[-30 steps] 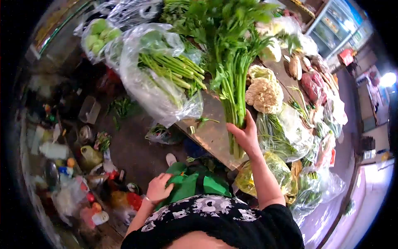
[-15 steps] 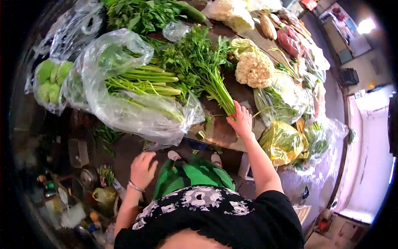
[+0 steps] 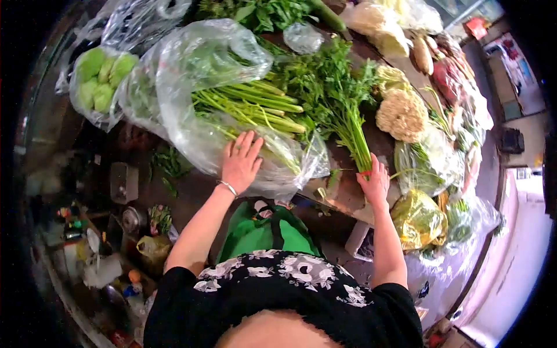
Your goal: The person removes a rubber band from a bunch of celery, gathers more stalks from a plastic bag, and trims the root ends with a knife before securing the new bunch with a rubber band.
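Note:
My left hand (image 3: 241, 165) lies with fingers apart on the near side of a clear plastic bag (image 3: 180, 122). Out of the bag's mouth stick green celery stalks (image 3: 272, 107), cut ends to the right. At the table's front edge, my right hand (image 3: 376, 181) is closed around the stalk ends of a loose, leafy bunch of celery (image 3: 351, 124), whose leaves point away from me. A bit of red, perhaps a band, shows by its fingers. A cauliflower (image 3: 401, 116) sits just beyond this bunch on the right.
Bagged round green vegetables (image 3: 101, 81) lie at the left end of the table. A yellow plastic bag (image 3: 419, 219) and other bagged vegetables fill the right side. Leafy greens (image 3: 261, 13) lie at the back. Below left are a white tub (image 3: 123, 182) and assorted clutter.
My left hand has risen from beside my body onto the plastic bag. My right hand stays at the celery stalk ends. The view has shifted, so the table's contents appear further right.

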Action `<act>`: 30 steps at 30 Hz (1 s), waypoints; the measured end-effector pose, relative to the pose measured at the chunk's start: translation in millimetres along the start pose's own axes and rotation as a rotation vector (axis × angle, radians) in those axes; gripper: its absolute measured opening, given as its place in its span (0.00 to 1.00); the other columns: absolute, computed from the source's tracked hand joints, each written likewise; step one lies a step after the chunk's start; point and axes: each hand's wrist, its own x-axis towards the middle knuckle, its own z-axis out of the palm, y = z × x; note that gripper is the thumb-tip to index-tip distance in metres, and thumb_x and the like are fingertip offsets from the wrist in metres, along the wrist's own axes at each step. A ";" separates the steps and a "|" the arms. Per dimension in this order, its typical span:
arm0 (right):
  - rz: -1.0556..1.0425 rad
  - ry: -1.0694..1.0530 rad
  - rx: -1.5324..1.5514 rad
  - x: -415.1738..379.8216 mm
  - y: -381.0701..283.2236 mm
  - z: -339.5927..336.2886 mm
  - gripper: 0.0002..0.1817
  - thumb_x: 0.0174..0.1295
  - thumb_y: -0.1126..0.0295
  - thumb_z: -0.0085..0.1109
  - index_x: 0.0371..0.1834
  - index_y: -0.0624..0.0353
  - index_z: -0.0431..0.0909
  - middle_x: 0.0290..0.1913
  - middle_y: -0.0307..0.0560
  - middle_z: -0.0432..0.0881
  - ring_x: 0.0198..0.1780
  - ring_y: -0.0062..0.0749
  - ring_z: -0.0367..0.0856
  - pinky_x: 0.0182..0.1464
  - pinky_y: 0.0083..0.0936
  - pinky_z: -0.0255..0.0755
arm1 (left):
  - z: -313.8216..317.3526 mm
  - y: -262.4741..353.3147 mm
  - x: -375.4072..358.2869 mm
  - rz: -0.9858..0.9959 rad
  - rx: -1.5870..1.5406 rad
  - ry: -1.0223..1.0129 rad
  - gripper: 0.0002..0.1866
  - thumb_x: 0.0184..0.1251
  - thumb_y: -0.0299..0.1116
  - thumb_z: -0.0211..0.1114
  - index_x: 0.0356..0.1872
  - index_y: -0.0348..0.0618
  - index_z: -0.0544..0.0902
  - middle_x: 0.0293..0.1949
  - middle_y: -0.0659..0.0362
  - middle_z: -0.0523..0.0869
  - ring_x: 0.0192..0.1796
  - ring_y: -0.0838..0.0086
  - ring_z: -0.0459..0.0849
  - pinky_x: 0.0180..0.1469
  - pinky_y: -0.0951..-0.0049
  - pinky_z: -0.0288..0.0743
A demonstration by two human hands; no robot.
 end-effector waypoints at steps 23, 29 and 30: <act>-0.371 -0.474 0.624 30.9 -191.7 8.5 0.30 0.60 0.63 0.70 0.65 0.56 0.75 0.41 0.49 0.85 0.45 0.48 0.83 0.59 0.41 0.68 | -73.7 17.4 -46.1 0.019 -0.262 -0.068 0.06 0.61 0.28 0.69 0.38 0.47 0.82 0.35 0.60 0.82 0.39 0.64 0.78 0.49 0.64 0.66; -0.552 -0.095 0.502 30.4 -219.4 -32.1 0.26 0.57 0.73 0.67 0.61 0.57 0.78 0.53 0.54 0.81 0.54 0.51 0.81 0.53 0.39 0.75 | -82.6 23.0 -38.3 0.063 -0.274 -0.094 0.08 0.57 0.27 0.69 0.37 0.48 0.81 0.34 0.61 0.81 0.38 0.66 0.78 0.48 0.64 0.65; -0.548 -0.098 0.500 27.2 -229.5 -31.6 0.26 0.57 0.73 0.67 0.61 0.57 0.78 0.53 0.54 0.81 0.54 0.51 0.81 0.53 0.39 0.75 | -81.4 22.6 -39.5 0.064 -0.279 -0.097 0.08 0.57 0.27 0.69 0.37 0.48 0.81 0.34 0.61 0.81 0.38 0.66 0.78 0.48 0.64 0.65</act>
